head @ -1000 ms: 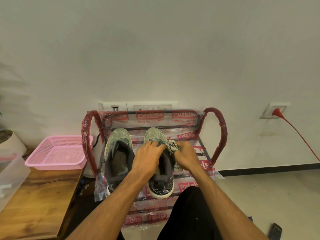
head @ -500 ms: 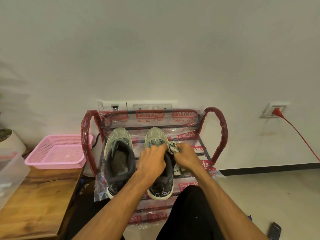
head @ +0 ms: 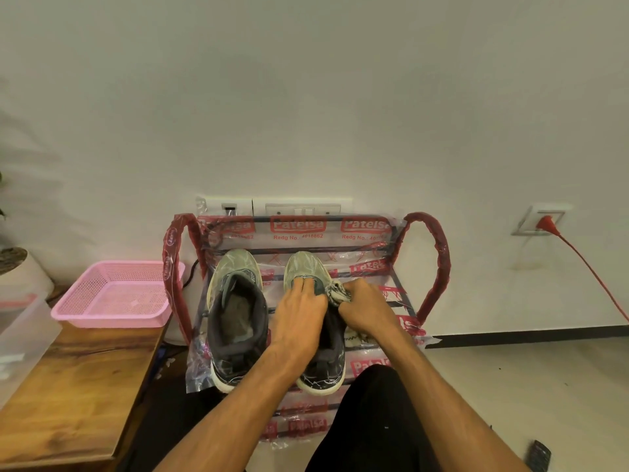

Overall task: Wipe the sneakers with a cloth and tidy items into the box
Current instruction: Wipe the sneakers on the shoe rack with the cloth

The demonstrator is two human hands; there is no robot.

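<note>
Two grey-green sneakers with dark collars stand side by side on a plastic-wrapped shoe rack (head: pixel 429 264). The left sneaker (head: pixel 235 301) is untouched. My left hand (head: pixel 299 315) lies over the top of the right sneaker (head: pixel 306 267), fingers reaching onto its tongue. My right hand (head: pixel 364 308) grips a crumpled patterned cloth (head: pixel 337 291) and holds it against the right side of that sneaker's upper. A clear plastic box (head: pixel 23 332) sits at the far left on the wooden table.
A pink mesh basket (head: pixel 115 294) rests on the wooden table (head: pixel 75 386) left of the rack. A red cable (head: pixel 592 270) runs from a wall socket at right. A dark remote (head: pixel 538 455) lies on the floor at bottom right. A white pot (head: pixel 23 270) stands at far left.
My left hand has slid a little forward along the right sneaker toward its tongue. My right hand with the cloth has stayed at the shoe's right side.
</note>
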